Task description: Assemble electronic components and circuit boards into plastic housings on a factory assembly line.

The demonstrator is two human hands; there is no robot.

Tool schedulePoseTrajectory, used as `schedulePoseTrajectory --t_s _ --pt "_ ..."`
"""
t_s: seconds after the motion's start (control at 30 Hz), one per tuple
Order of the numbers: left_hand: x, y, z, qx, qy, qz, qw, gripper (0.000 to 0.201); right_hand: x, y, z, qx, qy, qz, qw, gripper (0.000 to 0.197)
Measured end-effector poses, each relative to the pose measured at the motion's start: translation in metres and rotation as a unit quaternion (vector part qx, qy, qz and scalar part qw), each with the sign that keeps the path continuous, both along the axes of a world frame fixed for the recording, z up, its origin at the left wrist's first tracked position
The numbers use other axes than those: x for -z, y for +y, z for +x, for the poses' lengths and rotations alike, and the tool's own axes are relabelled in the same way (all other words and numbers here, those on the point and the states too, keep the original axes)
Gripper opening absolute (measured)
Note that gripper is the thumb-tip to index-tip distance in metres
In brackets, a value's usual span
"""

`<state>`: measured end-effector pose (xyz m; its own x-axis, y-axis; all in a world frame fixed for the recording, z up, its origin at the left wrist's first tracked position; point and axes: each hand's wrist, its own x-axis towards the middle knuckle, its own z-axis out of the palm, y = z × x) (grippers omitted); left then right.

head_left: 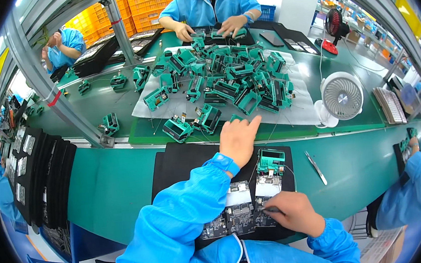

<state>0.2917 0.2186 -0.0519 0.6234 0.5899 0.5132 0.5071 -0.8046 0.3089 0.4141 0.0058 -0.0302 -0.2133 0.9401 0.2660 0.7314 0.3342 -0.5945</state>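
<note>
My left hand (238, 138) reaches forward over the black mat (183, 159), its fingers at the near edge of a pile of green and black fixtures (226, 85) on a white sheet (298, 108); it holds nothing I can make out. My right hand (293, 213) rests near the front edge, fingers closed on a thin dark tool (270, 209) over a row of circuit boards (238, 214). One green fixture (270, 160) sits on the mat just above the boards.
Tweezers (317, 168) lie right of the mat. A white desk fan (341, 96) stands at the right. A person opposite handles fixtures; others work at the left and right. Black trays (39, 171) are stacked at the left, behind a slanted metal post (51, 90).
</note>
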Motion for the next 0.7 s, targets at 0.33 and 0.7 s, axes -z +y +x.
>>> schedulePoseTrajectory --t_s 0.33,0.7 --pt "0.007 0.016 -0.09 0.093 -0.298 -0.622 0.718 0.057 0.001 0.003 -0.008 -0.045 -0.007 -0.004 0.999 0.025" --pt "0.012 0.011 -0.089 0.047 -0.157 -0.377 0.911 0.063 -0.008 0.02 -0.021 -0.099 -0.028 -0.017 0.995 0.029"
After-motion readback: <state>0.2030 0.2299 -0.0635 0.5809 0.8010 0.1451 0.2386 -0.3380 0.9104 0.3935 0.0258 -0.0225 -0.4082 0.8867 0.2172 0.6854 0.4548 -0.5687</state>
